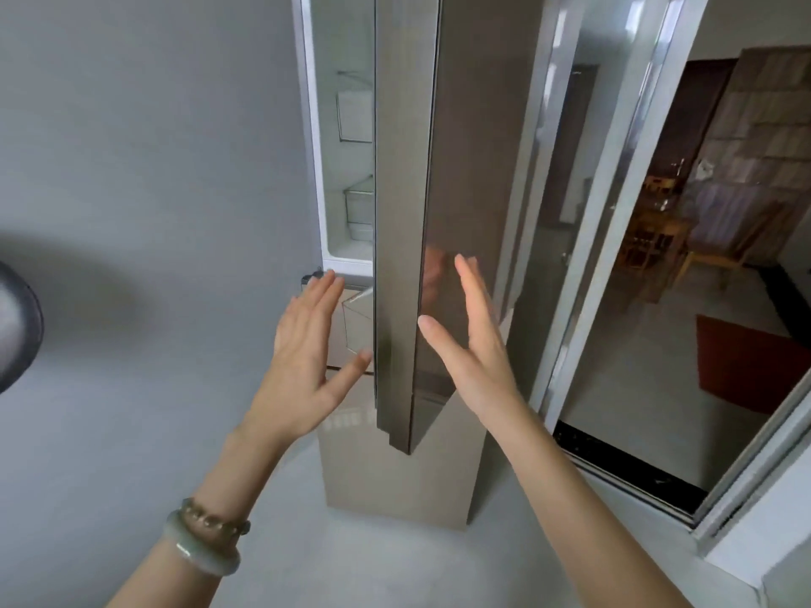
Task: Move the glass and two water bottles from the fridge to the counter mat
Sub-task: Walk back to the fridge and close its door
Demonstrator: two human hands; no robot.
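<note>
Head view: fridge door point(403, 212) ajar, seen edge-on. L hand point(307, 344) wide, fingers straight + spread, holding nothing, just left of door edge. R hand point(471, 348) flat, fingers straight, close to door's outer face; contact unclear. White shelves point(357, 208) show thru gap; glass, bottles hidden behind door. Two bracelets point(206, 546) on L wrist.

no readable text, labels, brands or numbers anywhere
</note>
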